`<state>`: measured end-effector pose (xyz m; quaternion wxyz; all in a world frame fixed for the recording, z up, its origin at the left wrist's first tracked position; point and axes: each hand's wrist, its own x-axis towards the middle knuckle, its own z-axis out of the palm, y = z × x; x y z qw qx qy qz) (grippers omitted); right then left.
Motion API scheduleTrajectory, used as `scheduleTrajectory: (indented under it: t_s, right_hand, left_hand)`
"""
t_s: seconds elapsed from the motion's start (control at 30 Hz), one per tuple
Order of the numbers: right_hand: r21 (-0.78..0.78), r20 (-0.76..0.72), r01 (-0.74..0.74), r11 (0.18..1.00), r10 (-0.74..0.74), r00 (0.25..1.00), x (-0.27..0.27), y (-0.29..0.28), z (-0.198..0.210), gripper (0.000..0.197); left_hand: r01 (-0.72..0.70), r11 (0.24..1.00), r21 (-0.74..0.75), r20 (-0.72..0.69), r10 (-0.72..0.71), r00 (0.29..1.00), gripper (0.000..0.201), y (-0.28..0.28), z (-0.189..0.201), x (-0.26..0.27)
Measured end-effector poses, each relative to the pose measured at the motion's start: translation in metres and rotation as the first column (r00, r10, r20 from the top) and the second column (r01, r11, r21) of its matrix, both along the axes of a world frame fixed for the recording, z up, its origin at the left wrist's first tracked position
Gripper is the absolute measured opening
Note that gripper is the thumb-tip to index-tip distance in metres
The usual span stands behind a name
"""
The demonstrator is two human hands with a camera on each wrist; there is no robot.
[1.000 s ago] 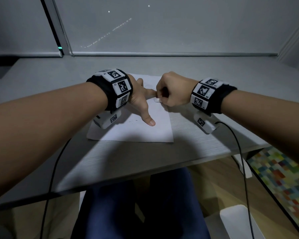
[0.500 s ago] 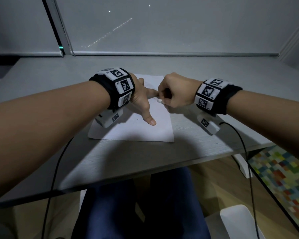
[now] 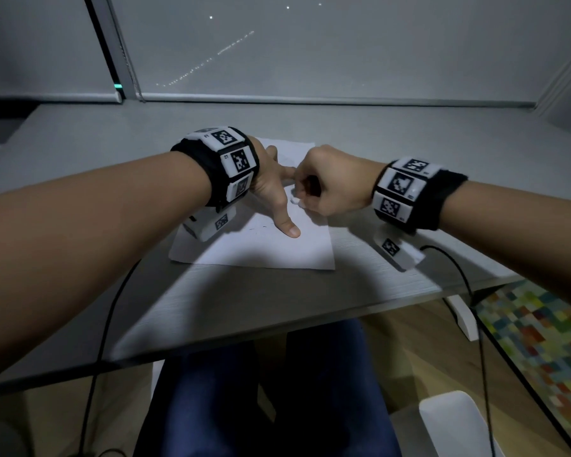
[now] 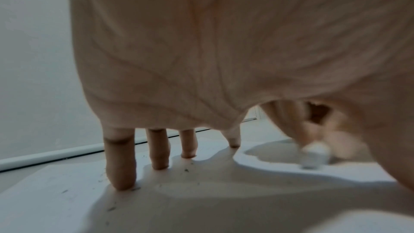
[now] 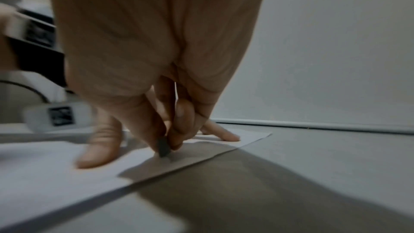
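A white sheet of paper (image 3: 261, 252) lies on the grey table (image 3: 112, 153), with faint pencil marks and dark crumbs (image 4: 186, 170) on it. My left hand (image 3: 277, 199) presses it flat with spread straight fingers (image 4: 121, 162) and the thumb (image 5: 100, 146) stretched toward me. My right hand (image 3: 299, 196) is curled into a fist just right of the left index finger. Its fingertips pinch a small white eraser (image 3: 295, 201), whose tip touches the paper (image 5: 44, 166). The eraser (image 4: 314, 155) is blurred in the left wrist view and the eraser (image 5: 163, 147) looks dark in the right wrist view.
A lowered window blind (image 3: 310, 44) closes off the far side of the table. Black cables (image 3: 465, 285) hang from both wrist cameras over the table's front edge (image 3: 277, 328). A colourful rug (image 3: 541, 351) and a white object (image 3: 452, 423) are on the floor at the right.
My right hand with the eraser has shifted slightly nearer and lower over the paper. The left hand has stayed pressed on the sheet.
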<state>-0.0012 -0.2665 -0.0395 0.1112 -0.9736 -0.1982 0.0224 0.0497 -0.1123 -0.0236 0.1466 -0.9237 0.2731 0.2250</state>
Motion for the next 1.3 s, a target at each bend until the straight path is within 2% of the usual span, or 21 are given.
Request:
scheduleTrajectory:
  t_s: [0.13, 0.33, 0.5, 0.6, 0.7, 0.77, 0.83, 0.93, 1.0, 1.13, 1.3]
  right_hand:
    - [0.009, -0.039, -0.057, 0.998, 0.057, 0.998, -0.008, 0.006, 0.001, 0.007]
    - [-0.053, 0.034, 0.068, 0.996, -0.066, 0.997, 0.024, -0.003, 0.002, 0.008]
    - [-0.037, 0.048, 0.122, 0.992, -0.12, 0.992, 0.042, -0.014, 0.009, 0.011]
    - [-0.061, 0.028, 0.118, 0.991, -0.116, 0.993, 0.043, -0.014, 0.005, 0.013]
    - [-0.079, 0.006, 0.105, 0.991, -0.105, 0.994, 0.04, -0.016, 0.002, 0.009]
    - [-0.061, -0.018, 0.094, 0.994, -0.095, 0.995, 0.036, -0.019, 0.006, 0.009]
    - [-0.045, -0.028, 0.086, 0.995, -0.088, 0.996, 0.034, -0.023, 0.01, 0.007]
    - [-0.037, 0.002, 0.09, 0.995, -0.09, 0.996, 0.033, -0.021, 0.013, 0.006]
    - [-0.051, 0.008, 0.08, 0.996, -0.079, 0.997, 0.031, -0.016, 0.008, 0.008]
    - [-0.071, 0.033, 0.048, 0.996, -0.046, 0.998, 0.026, -0.01, 0.0, 0.008]
    - [0.005, -0.053, -0.071, 0.997, 0.071, 0.996, 0.013, -0.004, 0.002, 0.01]
  left_hand:
    - [0.009, 1.0, -0.016, -0.01, -0.01, 1.0, 0.117, -0.002, 0.0, 0.001]
    - [0.024, 1.0, -0.002, 0.005, -0.024, 1.0, 0.135, 0.002, -0.001, 0.001]
    - [0.063, 0.988, -0.139, 0.009, -0.062, 0.998, 0.14, 0.024, -0.001, 0.014]
    - [0.019, 0.963, -0.268, -0.078, -0.041, 0.996, 0.107, 0.04, 0.002, 0.021]
    - [0.059, 0.916, -0.396, -0.048, -0.085, 0.995, 0.061, 0.045, 0.004, 0.029]
    - [0.086, 0.884, -0.459, -0.022, -0.107, 0.994, 0.05, 0.043, 0.004, 0.029]
    - [0.105, 0.878, -0.467, -0.022, -0.131, 0.991, 0.063, 0.036, 0.001, 0.027]
    - [0.179, 0.917, -0.356, 0.024, -0.183, 0.983, 0.102, 0.025, -0.006, 0.02]
    - [0.19, 0.937, -0.294, 0.044, -0.185, 0.982, 0.116, 0.02, -0.01, 0.018]
    - [0.149, 0.949, -0.276, 0.049, -0.141, 0.989, 0.117, 0.019, -0.013, 0.02]
    - [0.087, 0.957, -0.278, 0.014, -0.086, 0.996, 0.099, 0.021, -0.013, 0.019]
